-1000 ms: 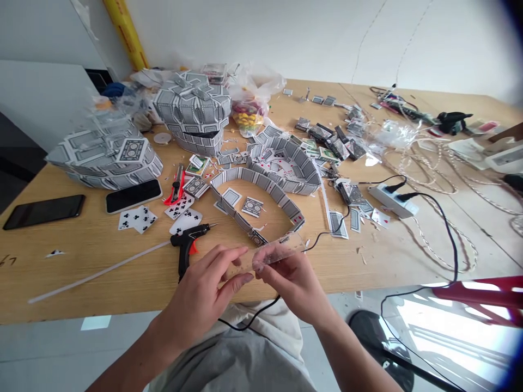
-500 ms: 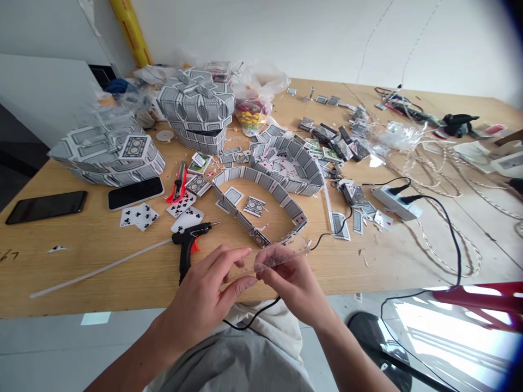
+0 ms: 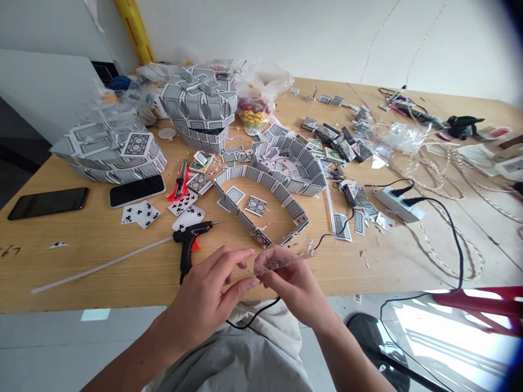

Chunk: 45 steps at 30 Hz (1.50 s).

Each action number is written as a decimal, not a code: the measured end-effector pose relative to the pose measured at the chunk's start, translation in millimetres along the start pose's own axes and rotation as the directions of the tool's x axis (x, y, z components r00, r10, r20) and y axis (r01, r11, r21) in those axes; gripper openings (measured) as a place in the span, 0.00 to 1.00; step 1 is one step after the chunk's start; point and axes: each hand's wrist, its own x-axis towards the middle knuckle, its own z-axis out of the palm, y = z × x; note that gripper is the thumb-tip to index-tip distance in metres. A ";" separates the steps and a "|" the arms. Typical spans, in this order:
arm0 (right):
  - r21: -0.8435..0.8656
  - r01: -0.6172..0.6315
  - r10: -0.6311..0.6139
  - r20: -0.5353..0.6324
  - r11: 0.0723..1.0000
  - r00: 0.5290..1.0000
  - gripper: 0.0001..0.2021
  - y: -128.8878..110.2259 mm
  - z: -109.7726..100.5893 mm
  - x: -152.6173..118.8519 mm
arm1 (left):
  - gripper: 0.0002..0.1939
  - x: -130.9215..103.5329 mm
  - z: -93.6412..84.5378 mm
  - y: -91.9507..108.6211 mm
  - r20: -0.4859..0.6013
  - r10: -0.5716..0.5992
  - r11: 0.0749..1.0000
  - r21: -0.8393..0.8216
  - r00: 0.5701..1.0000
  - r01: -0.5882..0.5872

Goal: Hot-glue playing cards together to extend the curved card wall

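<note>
Currently the right hand (image 3: 295, 287) pinches a flat, see-through plastic piece (image 3: 301, 251) above the front of the pale wooden table (image 3: 122, 294); the left hand (image 3: 209, 286) curls around its left end, though whether it grips cannot be told; just beyond stands a curved grey-and-white playing-card band (image 3: 285, 199), a black, red-triggered glue gun (image 3: 187, 245) leftward

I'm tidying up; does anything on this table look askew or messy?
The tall card box looks askew: a dark gap shows where its halves don't meet. Loose card pieces lie scattered beside the power strip. The clear strip in the right hand is too see-through to judge for damage.
</note>
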 end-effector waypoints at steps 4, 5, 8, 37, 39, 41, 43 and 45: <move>-0.019 -0.005 0.005 -0.019 1.000 1.000 0.09 0.2 -0.9 -0.4 | 0.17 0.8 -0.2 1.1 -0.013 0.016 1.000 0.021 1.000 -0.015; -0.024 -0.004 0.004 -0.024 1.000 1.000 0.10 0.6 -1.2 -0.6 | 0.16 0.8 -0.2 1.4 -0.016 0.020 0.999 0.026 1.000 -0.020; -0.036 -0.003 0.002 -0.023 0.999 1.000 0.10 2.3 -2.1 -0.9 | 0.16 0.4 -0.1 1.8 -0.023 0.034 0.999 0.031 0.999 -0.033; 0.116 -0.022 0.026 -0.036 0.993 0.999 0.07 0.8 -0.5 -8.2 | 0.15 0.3 -0.7 5.6 -0.030 0.050 0.999 0.018 0.998 -0.049; 0.071 0.006 -0.001 -0.065 0.997 0.998 0.07 0.7 0.1 -9.5 | 0.15 0.7 -0.4 5.5 -0.036 0.053 0.998 0.016 0.998 -0.053; 0.055 0.021 -0.017 -0.060 0.998 0.998 0.06 0.8 0.5 -9.7 | 0.15 0.9 -0.1 5.1 -0.038 0.054 0.998 0.013 0.998 -0.054; 0.060 0.024 -0.021 -0.044 0.998 0.999 0.06 0.7 1.0 -9.1 | 0.15 0.4 0.3 4.6 -0.035 0.048 0.999 0.007 0.998 -0.048; 0.069 0.024 -0.021 -0.033 0.997 0.999 0.05 0.4 1.9 -8.0 | 0.15 -0.8 0.6 4.0 -0.025 0.029 1.000 -0.006 0.999 -0.029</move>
